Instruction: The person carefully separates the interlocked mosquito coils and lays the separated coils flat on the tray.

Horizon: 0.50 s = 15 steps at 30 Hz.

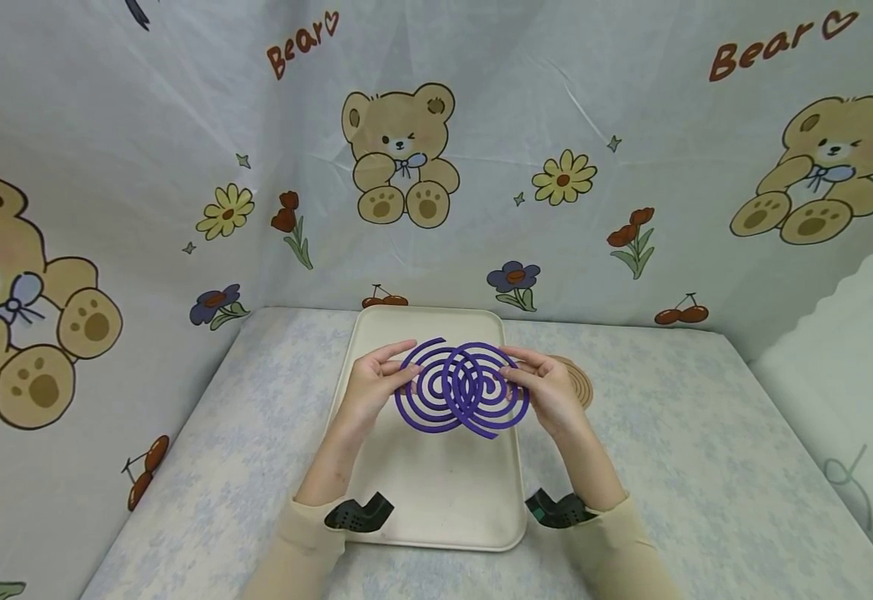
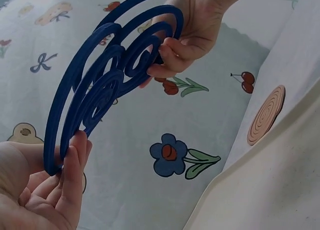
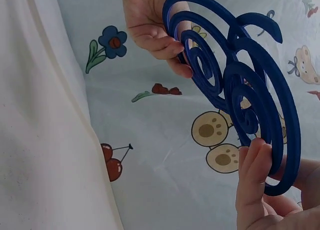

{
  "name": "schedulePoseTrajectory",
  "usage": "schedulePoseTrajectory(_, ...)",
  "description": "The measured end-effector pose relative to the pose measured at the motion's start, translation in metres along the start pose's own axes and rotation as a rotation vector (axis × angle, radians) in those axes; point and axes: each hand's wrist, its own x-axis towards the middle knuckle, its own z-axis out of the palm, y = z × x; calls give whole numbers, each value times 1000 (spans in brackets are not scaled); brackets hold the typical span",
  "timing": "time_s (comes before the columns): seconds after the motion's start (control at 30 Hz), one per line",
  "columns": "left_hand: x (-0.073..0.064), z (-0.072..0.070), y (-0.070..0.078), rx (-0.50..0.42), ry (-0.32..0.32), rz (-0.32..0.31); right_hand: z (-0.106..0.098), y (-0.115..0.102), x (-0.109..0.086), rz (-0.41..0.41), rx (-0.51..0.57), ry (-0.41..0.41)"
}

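Two purple-blue spiral mosquito coils (image 1: 432, 430) are held up over the tray, overlapping in the middle, where their rings cross through each other. My left hand (image 1: 367, 385) pinches the outer rings of the left coil between thumb and fingers. On the opposite side, my right hand (image 1: 554, 393) grips the right coil (image 2: 176, 19) in the same way. Both wrist views show the coils at a slant, with the rings spread apart in places. Behind the right hand a round brown spiral coil (image 1: 581, 385) lies on the table, partly hidden.
Beneath the hands, a cream rectangular tray (image 1: 436, 508) lies lengthwise on the pale blue patterned table (image 1: 676, 467). A cloth (image 1: 511, 75) printed with bears and flowers hangs behind and at the left. Dark devices (image 1: 361, 512) sit at both wrists.
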Motion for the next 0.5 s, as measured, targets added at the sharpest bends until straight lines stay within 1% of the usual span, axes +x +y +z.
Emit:
schedulePoseTrajectory(0.1, 0, -2, 0, 17, -47, -2, -1, 0, 0, 4, 5, -26)
schedulePoseTrajectory(0.27, 0, -7, 1, 64, -132, -19, -5, -2, -1, 20, 11, -96)
schedulePoseTrajectory(0.37, -1, -11, 3, 102, -172, -26, -7, -4, -1, 43, 6, -132)
schedulePoseTrajectory(0.5, -1, -14, 5, 136, -238, -25, -8, -6, -2, 92, -11, -143)
